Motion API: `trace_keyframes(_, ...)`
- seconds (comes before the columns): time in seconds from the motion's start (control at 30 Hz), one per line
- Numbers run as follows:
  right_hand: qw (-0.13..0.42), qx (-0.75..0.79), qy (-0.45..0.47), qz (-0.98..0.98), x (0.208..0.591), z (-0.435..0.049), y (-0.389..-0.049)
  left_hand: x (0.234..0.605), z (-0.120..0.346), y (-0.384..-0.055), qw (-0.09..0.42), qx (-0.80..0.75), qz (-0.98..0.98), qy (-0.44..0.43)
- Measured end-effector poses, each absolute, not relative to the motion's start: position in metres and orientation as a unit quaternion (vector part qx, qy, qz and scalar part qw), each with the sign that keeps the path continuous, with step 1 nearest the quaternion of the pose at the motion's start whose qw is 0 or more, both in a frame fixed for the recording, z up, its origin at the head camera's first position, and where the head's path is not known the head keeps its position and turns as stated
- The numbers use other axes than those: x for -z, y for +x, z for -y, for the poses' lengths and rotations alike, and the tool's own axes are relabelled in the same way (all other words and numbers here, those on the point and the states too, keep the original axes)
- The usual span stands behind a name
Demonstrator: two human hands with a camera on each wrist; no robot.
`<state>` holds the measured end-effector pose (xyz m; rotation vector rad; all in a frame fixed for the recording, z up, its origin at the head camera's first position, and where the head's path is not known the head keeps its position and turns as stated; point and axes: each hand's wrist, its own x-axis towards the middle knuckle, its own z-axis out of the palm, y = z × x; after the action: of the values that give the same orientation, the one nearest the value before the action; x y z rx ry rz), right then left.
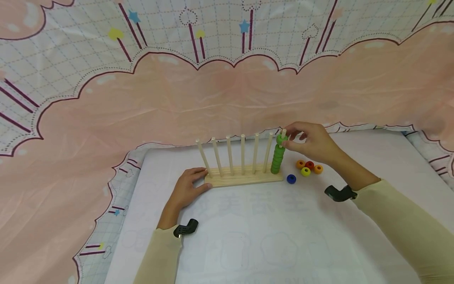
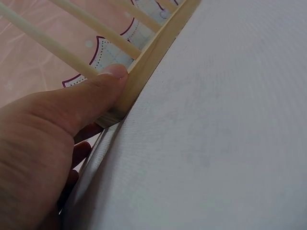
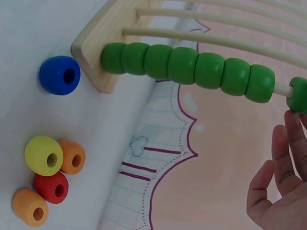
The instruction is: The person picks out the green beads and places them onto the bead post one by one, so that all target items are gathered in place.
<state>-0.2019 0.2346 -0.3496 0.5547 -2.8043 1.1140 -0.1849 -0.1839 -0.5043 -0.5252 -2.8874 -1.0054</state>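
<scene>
A wooden peg board (image 1: 244, 180) with several upright pegs stands on the table. My left hand (image 1: 186, 187) grips its left end, the thumb (image 2: 103, 91) on the base's edge and the other fingers partly hidden behind it. On the rightmost peg sits a stack of green beads (image 1: 277, 159). Near that peg's top my right hand (image 1: 312, 142) pinches one more green bead (image 3: 300, 95), threaded on the peg with a short gap above the stack. The peg's tip pokes out above this bead in the head view.
Right of the board lie a blue bead (image 1: 291, 179), a yellow bead (image 1: 306, 171), a red bead (image 1: 309, 165) and two orange beads (image 1: 318, 169). A white cover (image 1: 248, 236) lies over the table. Behind it hangs a patterned pink cloth (image 1: 213, 102).
</scene>
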Motion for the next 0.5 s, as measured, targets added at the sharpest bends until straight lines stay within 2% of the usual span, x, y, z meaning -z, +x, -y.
trace_keyframes(0.5,0.035,-0.361,0.177,0.915,0.3493,-0.236,-0.2005,0.5041,0.1841,-0.1852,0.025,0.323,0.93,-0.173)
